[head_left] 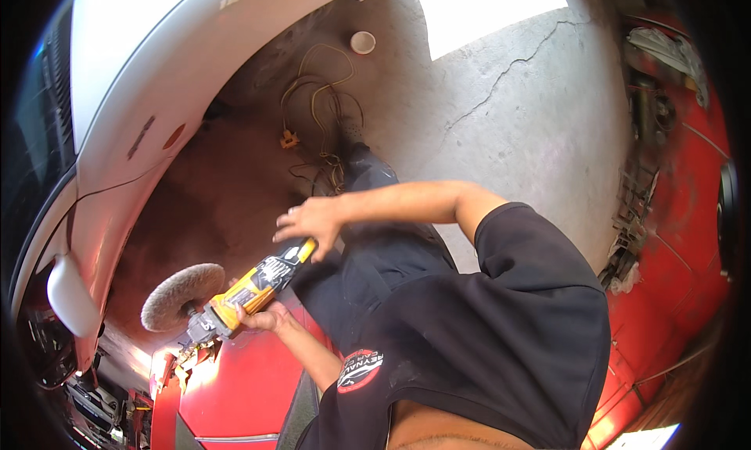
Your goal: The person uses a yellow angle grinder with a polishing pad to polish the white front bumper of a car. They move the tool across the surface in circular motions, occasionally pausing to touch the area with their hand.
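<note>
A yellow and black polisher (252, 287) with a grey gearbox end is held out in front of my body. Its round, fluffy wool pad (186, 292) faces the white car. My left hand (267, 317) is closed around the tool's body near the gearbox, palm beneath it. At the tool's rear end is my right hand (310, 221), its fingers stretched out and apart over the black and yellow handle, the thumb near its side. The pad stands apart from the car's panel.
The white car (137, 98) runs along the left, with its side mirror (72, 295) jutting out. Looped cords (314, 109) and an orange connector (289, 139) lie near my foot. A white cup (362, 42) stands on the floor. Red car bodywork (677, 239) borders the right.
</note>
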A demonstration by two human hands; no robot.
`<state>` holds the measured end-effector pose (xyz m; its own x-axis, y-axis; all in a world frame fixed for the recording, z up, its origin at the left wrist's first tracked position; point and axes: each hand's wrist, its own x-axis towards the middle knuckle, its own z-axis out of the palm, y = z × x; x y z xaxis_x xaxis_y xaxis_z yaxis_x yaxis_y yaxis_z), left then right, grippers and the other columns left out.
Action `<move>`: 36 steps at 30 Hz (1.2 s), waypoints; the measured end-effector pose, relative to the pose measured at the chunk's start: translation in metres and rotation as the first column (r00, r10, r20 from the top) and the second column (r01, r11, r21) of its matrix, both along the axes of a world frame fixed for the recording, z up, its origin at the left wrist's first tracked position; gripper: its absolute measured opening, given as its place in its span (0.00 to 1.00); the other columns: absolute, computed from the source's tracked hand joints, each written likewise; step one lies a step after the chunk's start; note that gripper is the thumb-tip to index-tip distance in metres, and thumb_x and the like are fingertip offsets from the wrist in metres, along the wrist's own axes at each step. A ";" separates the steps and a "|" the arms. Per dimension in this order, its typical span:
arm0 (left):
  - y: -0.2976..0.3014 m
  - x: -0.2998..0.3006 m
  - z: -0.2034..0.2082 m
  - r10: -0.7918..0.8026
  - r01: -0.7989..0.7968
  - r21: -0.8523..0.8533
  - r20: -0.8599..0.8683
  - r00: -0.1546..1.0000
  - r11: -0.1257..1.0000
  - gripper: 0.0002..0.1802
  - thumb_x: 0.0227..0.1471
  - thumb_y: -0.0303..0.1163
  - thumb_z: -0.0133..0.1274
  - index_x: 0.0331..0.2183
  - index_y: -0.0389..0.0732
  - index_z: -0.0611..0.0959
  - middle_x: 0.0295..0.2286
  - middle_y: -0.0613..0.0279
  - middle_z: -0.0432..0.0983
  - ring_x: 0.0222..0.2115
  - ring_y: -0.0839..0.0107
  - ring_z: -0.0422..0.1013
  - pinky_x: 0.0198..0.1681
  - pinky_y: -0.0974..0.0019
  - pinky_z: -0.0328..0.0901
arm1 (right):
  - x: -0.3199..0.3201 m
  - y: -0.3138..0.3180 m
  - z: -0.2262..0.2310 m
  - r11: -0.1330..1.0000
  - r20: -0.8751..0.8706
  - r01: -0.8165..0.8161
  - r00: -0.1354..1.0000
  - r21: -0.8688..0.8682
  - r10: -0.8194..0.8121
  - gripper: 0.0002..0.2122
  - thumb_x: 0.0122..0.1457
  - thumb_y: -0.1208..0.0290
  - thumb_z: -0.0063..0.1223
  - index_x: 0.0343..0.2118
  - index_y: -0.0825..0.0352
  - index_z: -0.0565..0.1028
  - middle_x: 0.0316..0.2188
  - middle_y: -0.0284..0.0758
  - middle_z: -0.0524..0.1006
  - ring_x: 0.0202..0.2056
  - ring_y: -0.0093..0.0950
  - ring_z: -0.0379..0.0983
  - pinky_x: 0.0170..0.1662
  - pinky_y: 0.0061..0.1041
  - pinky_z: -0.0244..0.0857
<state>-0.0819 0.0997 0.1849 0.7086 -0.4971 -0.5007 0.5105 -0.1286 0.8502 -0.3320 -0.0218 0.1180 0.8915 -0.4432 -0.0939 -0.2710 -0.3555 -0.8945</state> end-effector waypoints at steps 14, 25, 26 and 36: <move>0.036 0.086 -0.104 -0.056 0.241 -0.367 0.448 0.892 0.898 0.43 0.47 0.54 0.59 0.57 0.36 0.72 0.55 0.46 0.72 0.52 0.50 0.73 0.55 0.46 0.70 | -0.361 -0.186 -0.324 0.336 -0.551 0.681 -0.120 -0.651 -0.826 0.60 0.32 0.35 0.75 0.66 0.65 0.59 0.61 0.47 0.68 0.65 0.45 0.62 0.65 0.52 0.59; 0.043 0.094 -0.121 -0.018 0.375 -0.534 0.559 0.829 0.758 0.42 0.43 0.52 0.62 0.56 0.39 0.74 0.53 0.42 0.73 0.54 0.49 0.70 0.58 0.45 0.66 | -0.355 -0.172 -0.306 0.603 -0.686 0.379 -0.128 -0.702 -0.717 0.42 0.33 0.36 0.71 0.54 0.55 0.79 0.57 0.33 0.78 0.63 0.41 0.67 0.63 0.77 0.42; 0.045 0.094 -0.122 0.003 0.359 -0.548 0.552 0.834 0.756 0.42 0.43 0.52 0.62 0.56 0.39 0.74 0.53 0.43 0.73 0.54 0.49 0.70 0.58 0.45 0.66 | -0.352 -0.157 -0.300 0.625 -0.713 0.392 -0.124 -0.674 -0.691 0.41 0.34 0.37 0.71 0.53 0.55 0.79 0.57 0.34 0.78 0.63 0.41 0.68 0.63 0.76 0.43; 0.038 0.091 -0.118 0.090 0.271 -0.545 0.545 0.834 0.793 0.45 0.40 0.48 0.56 0.58 0.32 0.69 0.56 0.44 0.69 0.58 0.52 0.67 0.61 0.49 0.62 | -0.308 -0.043 -0.232 0.593 -0.796 0.655 -0.024 -0.469 -0.605 0.44 0.32 0.37 0.70 0.54 0.61 0.79 0.54 0.44 0.79 0.57 0.45 0.74 0.63 0.65 0.54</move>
